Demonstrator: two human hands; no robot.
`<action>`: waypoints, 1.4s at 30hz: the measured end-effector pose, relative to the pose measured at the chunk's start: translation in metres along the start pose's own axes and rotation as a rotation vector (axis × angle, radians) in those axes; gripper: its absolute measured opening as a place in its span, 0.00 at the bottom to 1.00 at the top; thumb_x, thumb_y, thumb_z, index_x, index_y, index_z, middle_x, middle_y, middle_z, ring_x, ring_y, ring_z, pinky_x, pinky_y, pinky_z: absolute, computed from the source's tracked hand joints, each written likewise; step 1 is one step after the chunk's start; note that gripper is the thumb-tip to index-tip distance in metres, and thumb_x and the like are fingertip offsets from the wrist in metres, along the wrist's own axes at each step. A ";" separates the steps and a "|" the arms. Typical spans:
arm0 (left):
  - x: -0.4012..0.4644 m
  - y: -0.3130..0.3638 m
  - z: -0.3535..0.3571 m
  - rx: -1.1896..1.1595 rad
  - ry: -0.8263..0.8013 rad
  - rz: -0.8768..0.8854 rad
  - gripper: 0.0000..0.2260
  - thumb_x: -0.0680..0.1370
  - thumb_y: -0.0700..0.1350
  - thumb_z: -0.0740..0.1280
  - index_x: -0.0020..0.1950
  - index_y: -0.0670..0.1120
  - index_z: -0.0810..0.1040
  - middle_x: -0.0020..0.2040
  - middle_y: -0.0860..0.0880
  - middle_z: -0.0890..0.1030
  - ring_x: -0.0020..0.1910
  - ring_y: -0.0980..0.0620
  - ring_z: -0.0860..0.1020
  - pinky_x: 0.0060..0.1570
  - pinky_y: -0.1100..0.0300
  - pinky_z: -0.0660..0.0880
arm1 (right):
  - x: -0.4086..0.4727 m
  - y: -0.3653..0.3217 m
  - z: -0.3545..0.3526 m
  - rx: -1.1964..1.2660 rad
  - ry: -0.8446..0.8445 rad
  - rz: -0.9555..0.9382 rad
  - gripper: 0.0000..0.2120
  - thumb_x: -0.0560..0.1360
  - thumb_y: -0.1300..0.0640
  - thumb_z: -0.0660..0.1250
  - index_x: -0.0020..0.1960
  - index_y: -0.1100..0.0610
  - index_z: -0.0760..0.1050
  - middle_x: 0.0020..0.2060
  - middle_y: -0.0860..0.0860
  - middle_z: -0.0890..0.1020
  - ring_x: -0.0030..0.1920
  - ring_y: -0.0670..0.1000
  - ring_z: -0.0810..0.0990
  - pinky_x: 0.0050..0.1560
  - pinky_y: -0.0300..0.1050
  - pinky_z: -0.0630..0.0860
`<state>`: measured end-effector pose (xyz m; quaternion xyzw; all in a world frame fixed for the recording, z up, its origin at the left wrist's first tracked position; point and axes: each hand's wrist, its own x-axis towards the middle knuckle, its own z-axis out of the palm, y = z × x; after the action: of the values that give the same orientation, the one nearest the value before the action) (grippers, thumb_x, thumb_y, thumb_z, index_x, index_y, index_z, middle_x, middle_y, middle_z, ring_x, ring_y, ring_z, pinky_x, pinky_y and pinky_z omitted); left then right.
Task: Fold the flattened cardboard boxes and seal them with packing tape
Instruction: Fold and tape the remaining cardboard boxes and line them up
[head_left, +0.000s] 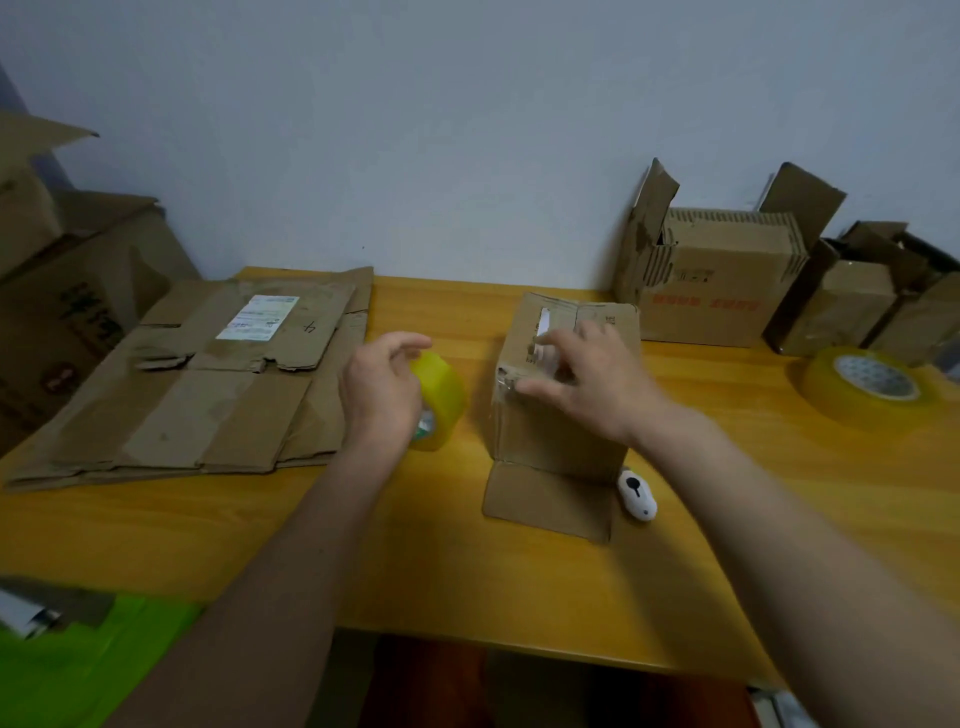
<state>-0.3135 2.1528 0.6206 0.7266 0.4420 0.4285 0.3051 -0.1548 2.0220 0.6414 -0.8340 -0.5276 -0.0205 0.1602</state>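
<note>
A small folded cardboard box (556, 431) stands in the middle of the yellow table (467, 571), one flap lying flat toward me. My right hand (582, 379) rests on its top with fingers spread and straight, pressing the flaps down. Just left of the box, a yellow roll of packing tape (441, 387) stands on edge. My left hand (382, 389) is at that roll with fingers loosely curved; the hand hides the contact, so whether it grips the roll is unclear. A stack of flattened cardboard boxes (208, 374) lies on the table's left side.
A small white cutter (636, 493) lies by the box's right corner. A second, larger tape roll (870, 387) lies flat at the right. Open boxes (722, 280) stand against the wall at the back right, more cartons (62, 270) at the far left, green material (104, 670) at the bottom left.
</note>
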 end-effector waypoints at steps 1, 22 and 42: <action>0.000 0.000 0.002 0.002 0.000 0.004 0.14 0.82 0.38 0.59 0.52 0.51 0.83 0.51 0.52 0.83 0.47 0.57 0.77 0.44 0.64 0.73 | 0.000 -0.005 0.007 -0.099 0.052 -0.021 0.29 0.73 0.36 0.62 0.71 0.47 0.67 0.59 0.51 0.70 0.60 0.52 0.66 0.61 0.48 0.69; -0.005 -0.004 0.030 0.096 -0.563 0.389 0.23 0.79 0.37 0.64 0.63 0.64 0.75 0.66 0.49 0.64 0.69 0.53 0.58 0.65 0.59 0.58 | -0.002 0.002 -0.003 0.239 -0.124 0.010 0.31 0.62 0.28 0.65 0.58 0.46 0.73 0.49 0.47 0.67 0.54 0.47 0.63 0.52 0.42 0.66; -0.009 -0.005 0.044 -0.052 -0.489 0.336 0.14 0.73 0.60 0.60 0.55 0.62 0.79 0.61 0.50 0.66 0.65 0.56 0.61 0.60 0.66 0.58 | 0.009 0.005 0.016 0.041 0.090 -0.028 0.28 0.59 0.33 0.73 0.47 0.52 0.71 0.46 0.47 0.71 0.49 0.48 0.67 0.47 0.44 0.69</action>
<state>-0.2786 2.1436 0.5933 0.8632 0.2179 0.2962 0.3459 -0.1486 2.0329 0.6269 -0.8212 -0.5318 -0.0494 0.2007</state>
